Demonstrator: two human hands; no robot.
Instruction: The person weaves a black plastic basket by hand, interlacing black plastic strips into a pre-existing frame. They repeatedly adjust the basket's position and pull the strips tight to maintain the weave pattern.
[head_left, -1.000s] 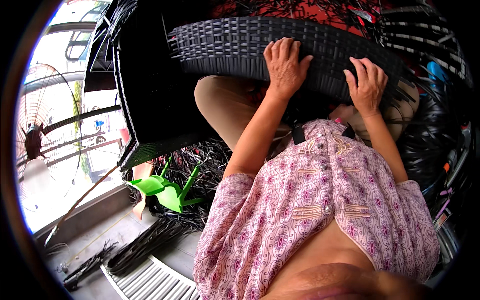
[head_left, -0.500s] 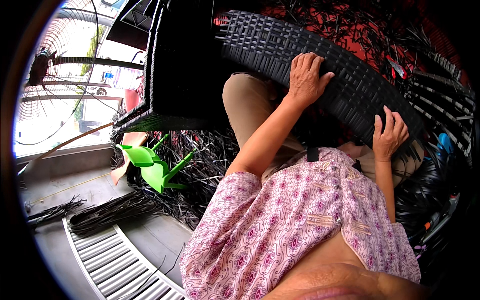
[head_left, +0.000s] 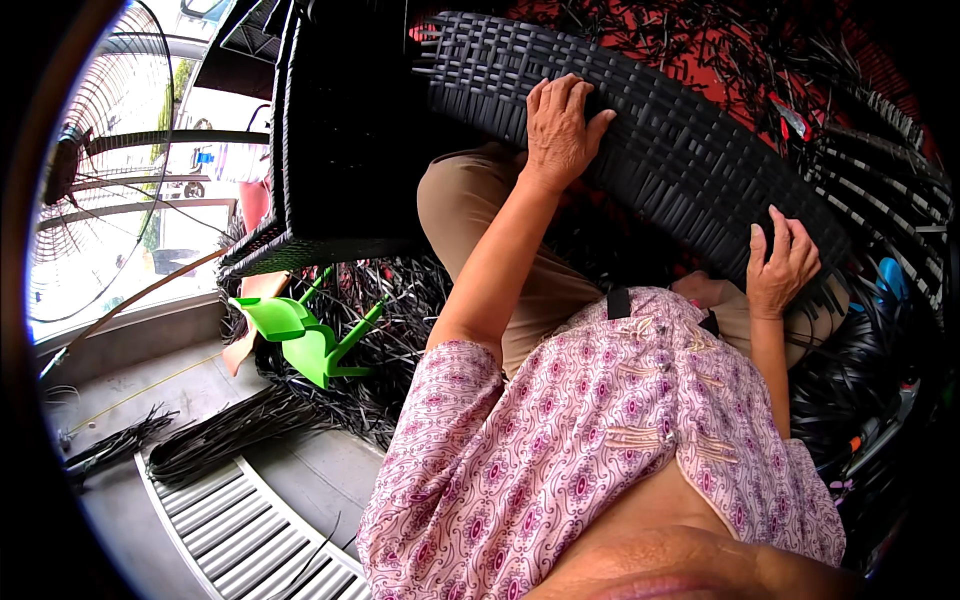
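A long black woven wicker panel lies tilted across my lap, running from upper left to lower right. My left hand rests flat on its upper part, fingers spread over the weave. My right hand grips the panel's lower right edge, fingers curled over it. My knees in tan trousers show under the panel. I wear a pink patterned shirt.
A large black woven furniture piece stands at the upper left. Loose black wicker strips heap on the floor beside a bright green plastic stool. A metal grate lies at lower left, and a fan stands at far left.
The view has swung, and the wicker panel now slants more steeply across my lap. My right hand has slid down to its lower right edge; my left hand stays on top.
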